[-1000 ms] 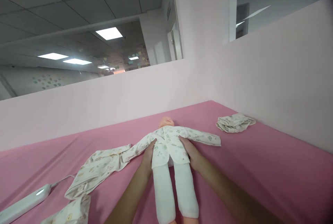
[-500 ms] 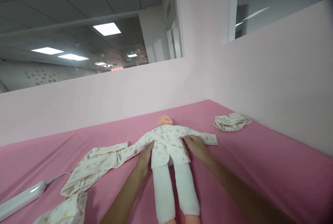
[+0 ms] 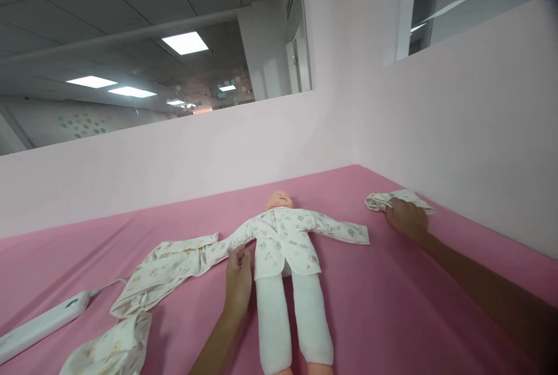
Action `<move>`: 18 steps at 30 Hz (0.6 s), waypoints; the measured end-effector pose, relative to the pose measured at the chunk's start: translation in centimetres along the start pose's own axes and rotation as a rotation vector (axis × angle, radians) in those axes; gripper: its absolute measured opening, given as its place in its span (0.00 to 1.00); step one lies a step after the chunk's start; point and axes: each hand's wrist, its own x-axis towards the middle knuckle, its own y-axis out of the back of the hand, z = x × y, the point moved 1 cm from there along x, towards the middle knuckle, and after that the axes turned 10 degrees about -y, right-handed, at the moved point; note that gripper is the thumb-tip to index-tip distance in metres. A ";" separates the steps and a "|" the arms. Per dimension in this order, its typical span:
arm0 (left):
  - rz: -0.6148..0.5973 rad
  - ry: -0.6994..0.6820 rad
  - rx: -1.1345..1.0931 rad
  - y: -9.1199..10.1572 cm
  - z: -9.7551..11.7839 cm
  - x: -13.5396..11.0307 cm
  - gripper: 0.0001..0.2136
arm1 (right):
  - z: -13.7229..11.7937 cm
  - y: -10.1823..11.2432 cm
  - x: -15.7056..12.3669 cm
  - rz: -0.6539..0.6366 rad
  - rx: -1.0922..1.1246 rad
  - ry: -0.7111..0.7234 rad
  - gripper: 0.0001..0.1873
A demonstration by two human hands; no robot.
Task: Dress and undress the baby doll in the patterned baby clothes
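A baby doll [image 3: 285, 259] lies on its back on the pink mat [image 3: 370, 299], dressed in a printed white top, with bare white cloth legs. My left hand [image 3: 238, 279] rests flat and open on the mat beside the doll's hip, touching the hem of the top. My right hand [image 3: 406, 218] has reached to the far right corner and lies on a small folded printed garment [image 3: 394, 199], fingers curled over it. Whether it grips the cloth is hard to tell.
Another printed garment [image 3: 168, 270] lies spread to the doll's left, with a crumpled piece [image 3: 111, 349] near the front edge. A white power strip [image 3: 41, 325] with a cable sits at the far left. Pale pink walls [image 3: 457, 131] enclose the mat at the back and right.
My right hand left the doll's chest and swung right to the folded garment in the corner. My left hand slid slightly down from the doll's side onto the mat.
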 end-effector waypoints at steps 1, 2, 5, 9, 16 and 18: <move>0.042 -0.089 0.134 0.1 0.8 -1.1 0.16 | -0.5 0.8 0.5 0.013 0.015 -0.003 0.14; 0.071 -0.189 0.258 0.0 1.7 -2.2 0.15 | -1.3 1.8 0.8 0.038 0.029 -0.002 0.17; -0.002 -0.381 0.374 -1.7 4.4 -5.8 0.13 | -5.0 6.2 -0.5 0.120 0.132 0.059 0.21; -0.229 -0.474 0.261 -6.1 8.0 -9.9 0.23 | -11.1 13.7 -8.1 -0.138 0.493 0.277 0.21; -0.297 -0.544 0.074 -6.3 13.0 -12.9 0.37 | -14.0 23.7 -22.1 -0.506 0.487 0.815 0.15; -0.328 -0.537 0.123 -5.0 13.6 -13.2 0.39 | -13.6 25.3 -23.3 -0.507 0.518 0.788 0.15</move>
